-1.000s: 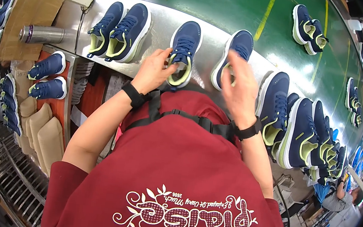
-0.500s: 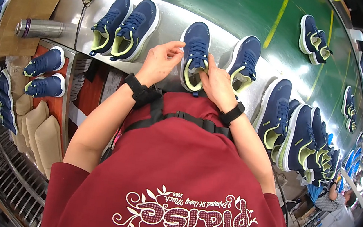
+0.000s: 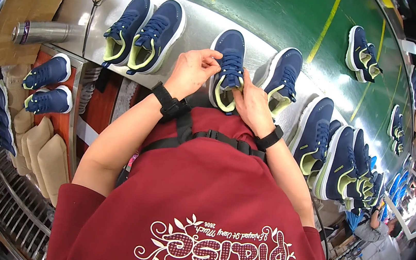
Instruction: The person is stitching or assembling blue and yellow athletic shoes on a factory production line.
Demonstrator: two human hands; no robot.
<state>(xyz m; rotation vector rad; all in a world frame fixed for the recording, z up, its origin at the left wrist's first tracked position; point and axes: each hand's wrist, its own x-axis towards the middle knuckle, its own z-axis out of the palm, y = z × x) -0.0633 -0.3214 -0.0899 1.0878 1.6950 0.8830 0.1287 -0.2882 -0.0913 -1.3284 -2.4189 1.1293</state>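
The navy sneaker (image 3: 229,65) lies on the grey metal ledge (image 3: 199,30) in front of the person, between a pair of the same shoes (image 3: 144,34) on its left and a single navy shoe (image 3: 282,79) on its right. Its long axis runs away from the person: the toe points up in the picture, toward the green conveyor belt (image 3: 285,9), and the heel opening is close to the body. The shoe is dark blue, with blue laces, a white sole edge and a yellow-green lining at the collar.

The left hand (image 3: 191,73) is at the left side of the shoe. Its fingers are curled, and the thumb and the first finger pinch at the laces near the top of the tongue. The right hand (image 3: 252,104) lies against the right side of the shoe near the collar, its thumb pressed on the tongue area, the other fingers closed together along the side. Both wrists carry a black band.

More navy shoes stand in a row (image 3: 339,156) at the right, and a metal bottle (image 3: 41,32) lies on cardboard at the left.
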